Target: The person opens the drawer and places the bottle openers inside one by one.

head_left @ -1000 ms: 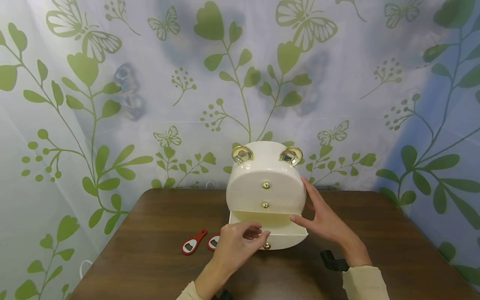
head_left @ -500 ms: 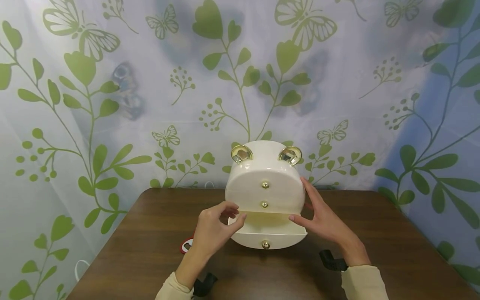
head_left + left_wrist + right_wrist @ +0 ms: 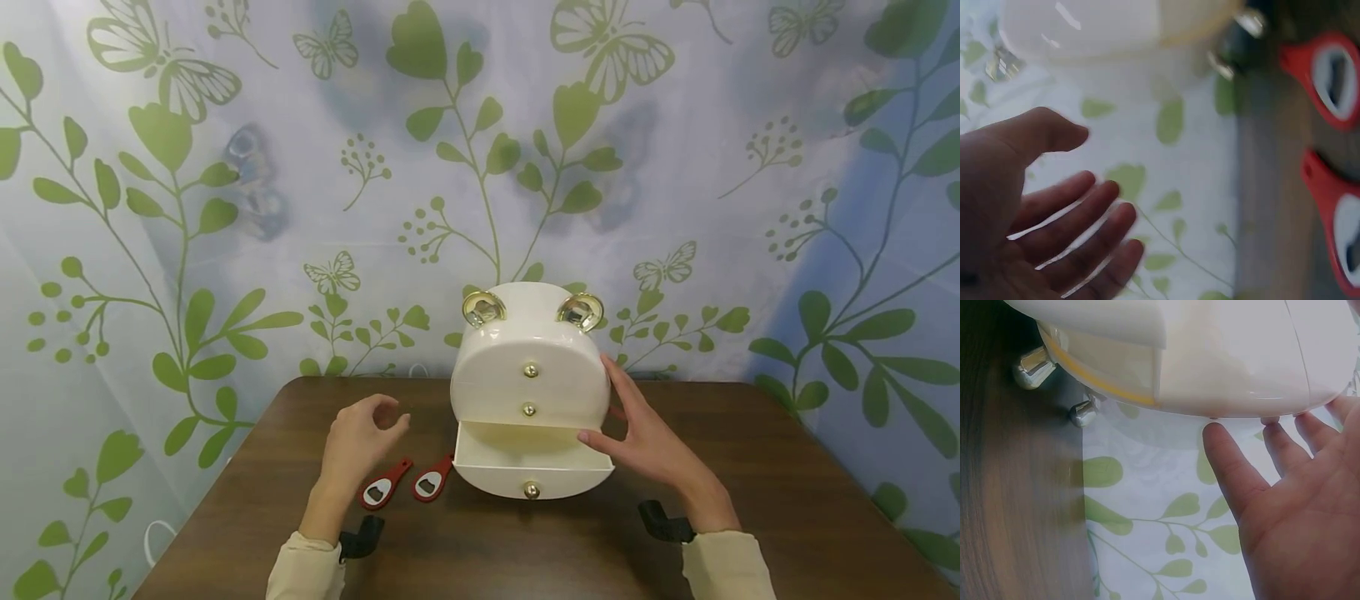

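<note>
A rounded cream drawer box (image 3: 532, 358) with gold knobs and two gold-rimmed ears stands on the table. Its bottom drawer (image 3: 532, 483) is pulled out, and I see nothing inside it. My right hand (image 3: 652, 437) rests its fingers against the box's right side; the right wrist view shows the fingertips at the wall. To the left, my left hand (image 3: 356, 442) hovers with relaxed fingers and holds nothing. Just beyond it lie two red bottle openers, one opener (image 3: 386, 485) nearest the hand and another opener (image 3: 432, 481) beside the drawer.
The brown wooden table (image 3: 570, 558) carries everything. A patterned curtain (image 3: 300, 167) with green leaves and butterflies hangs right behind it. Black wrist mounts (image 3: 363, 537) sit on both arms.
My left hand has moved left, from in front of the open drawer to beside the bottle openers, uncovering them. The right hand and the box have stayed in place.
</note>
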The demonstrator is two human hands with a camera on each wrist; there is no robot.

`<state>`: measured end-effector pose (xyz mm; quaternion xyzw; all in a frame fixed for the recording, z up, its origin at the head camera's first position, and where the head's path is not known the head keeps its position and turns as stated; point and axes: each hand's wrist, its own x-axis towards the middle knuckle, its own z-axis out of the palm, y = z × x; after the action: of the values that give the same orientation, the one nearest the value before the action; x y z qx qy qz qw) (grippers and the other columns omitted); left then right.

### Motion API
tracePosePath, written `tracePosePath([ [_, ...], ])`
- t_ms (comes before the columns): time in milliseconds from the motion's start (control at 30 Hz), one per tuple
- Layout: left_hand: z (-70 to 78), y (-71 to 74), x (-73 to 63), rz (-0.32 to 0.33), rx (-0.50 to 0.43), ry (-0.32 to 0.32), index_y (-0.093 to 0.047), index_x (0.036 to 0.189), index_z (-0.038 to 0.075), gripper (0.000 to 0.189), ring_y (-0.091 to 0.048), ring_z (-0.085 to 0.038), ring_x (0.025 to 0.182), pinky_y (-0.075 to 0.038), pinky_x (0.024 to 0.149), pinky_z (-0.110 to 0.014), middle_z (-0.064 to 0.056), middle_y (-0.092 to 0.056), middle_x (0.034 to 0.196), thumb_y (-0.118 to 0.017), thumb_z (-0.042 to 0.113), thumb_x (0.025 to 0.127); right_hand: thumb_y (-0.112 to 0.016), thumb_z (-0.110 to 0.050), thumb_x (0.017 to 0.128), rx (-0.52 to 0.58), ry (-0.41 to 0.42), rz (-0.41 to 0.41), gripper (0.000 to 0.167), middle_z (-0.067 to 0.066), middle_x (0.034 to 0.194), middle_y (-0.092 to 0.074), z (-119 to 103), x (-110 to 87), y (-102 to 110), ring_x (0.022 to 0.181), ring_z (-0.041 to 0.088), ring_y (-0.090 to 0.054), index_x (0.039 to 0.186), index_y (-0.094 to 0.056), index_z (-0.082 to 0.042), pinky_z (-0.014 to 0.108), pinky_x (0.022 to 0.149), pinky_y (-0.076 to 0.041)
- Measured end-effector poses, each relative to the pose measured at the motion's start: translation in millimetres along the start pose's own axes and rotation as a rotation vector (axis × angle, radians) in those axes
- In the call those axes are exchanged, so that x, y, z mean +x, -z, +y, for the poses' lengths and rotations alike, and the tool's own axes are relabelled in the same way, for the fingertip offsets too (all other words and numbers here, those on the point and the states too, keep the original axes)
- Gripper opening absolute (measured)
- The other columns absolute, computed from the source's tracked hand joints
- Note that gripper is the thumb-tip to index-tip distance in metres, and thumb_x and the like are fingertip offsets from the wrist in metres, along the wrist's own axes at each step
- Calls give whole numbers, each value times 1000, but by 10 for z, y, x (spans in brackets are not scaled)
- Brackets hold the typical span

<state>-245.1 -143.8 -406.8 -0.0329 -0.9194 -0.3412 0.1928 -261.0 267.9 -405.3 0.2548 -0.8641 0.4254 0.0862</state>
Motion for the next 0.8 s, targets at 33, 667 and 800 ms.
tracePosePath([
  [33, -45, 2, 7, -19, 21, 22, -76, 111, 9, 29, -71, -26, 92, -58, 81, -50, -9, -77, 104, -78, 29, 90, -81, -29, 91, 1, 0, 2, 111, 15, 171, -7, -1, -2, 0, 153, 45, -21, 165, 1, -38, 68, 108, -40],
  [667, -447, -8, -2, -286, 163, 160, -67, 126, -2, 57, -67, -42, 105, -55, 88, -58, -19, -71, 116, -83, 34, 84, -82, -30, 90, 0, 5, 3, 112, 12, 171, -9, 1, -4, -4, 153, 43, -22, 165, 1, -38, 67, 109, -41],
  [800, -499, -35, 2, -316, 162, 174, -68, 125, -3, 61, -68, -40, 102, -56, 86, -57, -19, -71, 114, -86, 35, 81, -82, -31, 90, 2, -6, 5, 111, 12, 171, -8, 0, -11, 4, 153, 42, -23, 165, 1, -39, 67, 108, -42],
])
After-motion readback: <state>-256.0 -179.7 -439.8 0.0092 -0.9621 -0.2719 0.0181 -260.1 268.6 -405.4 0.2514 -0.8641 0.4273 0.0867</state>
